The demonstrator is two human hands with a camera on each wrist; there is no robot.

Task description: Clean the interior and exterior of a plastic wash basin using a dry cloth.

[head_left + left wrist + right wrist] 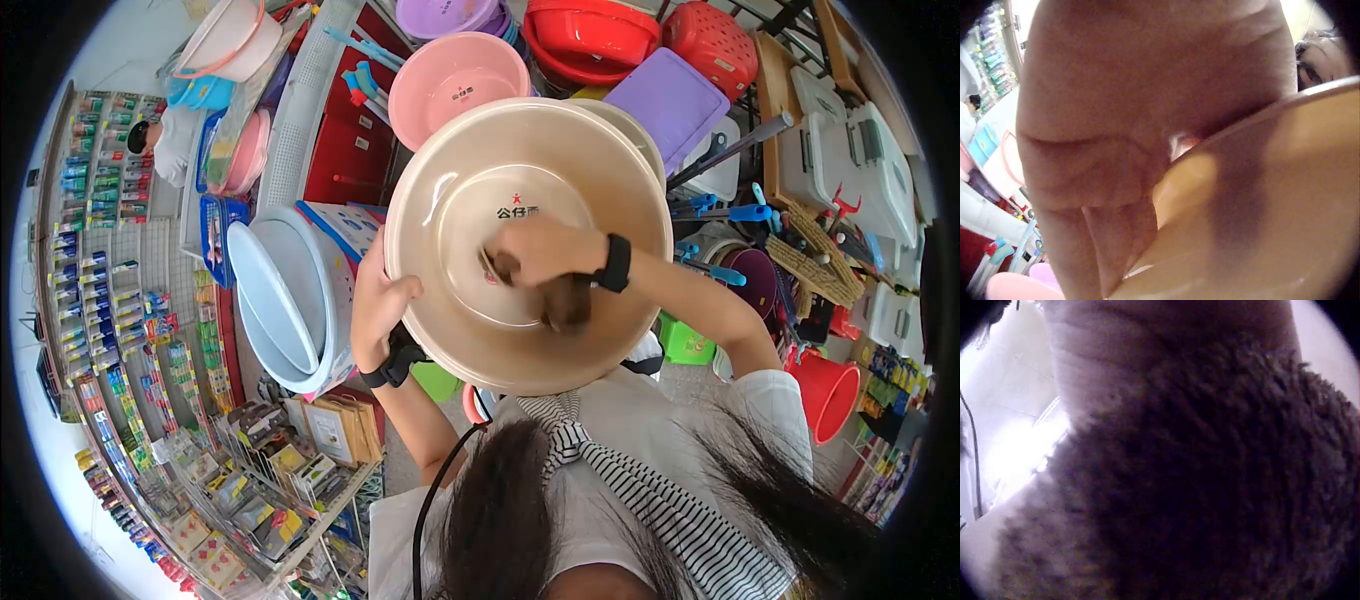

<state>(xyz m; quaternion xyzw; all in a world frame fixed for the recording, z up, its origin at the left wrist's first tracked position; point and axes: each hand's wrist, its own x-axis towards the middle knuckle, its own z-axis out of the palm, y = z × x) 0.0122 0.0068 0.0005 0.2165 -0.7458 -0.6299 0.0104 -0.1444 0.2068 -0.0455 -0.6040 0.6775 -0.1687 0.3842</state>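
Note:
A large beige plastic basin faces up in front of the person's chest, with a red star and dark characters printed on its inner bottom. At its left rim the left hand grips the edge, thumb over the inside; the left wrist view shows the palm close against the basin wall. Inside the basin, the right hand holds a bunched brown cloth over the printed bottom, partly covering the characters. The cloth's fuzzy, towel-like pile fills most of the right wrist view.
Behind the basin stand a pink basin, red basins and a purple lid. Light blue tubs are at the left. Brushes and handles stick out at the right, near a red bucket. Stocked shelves line the far left.

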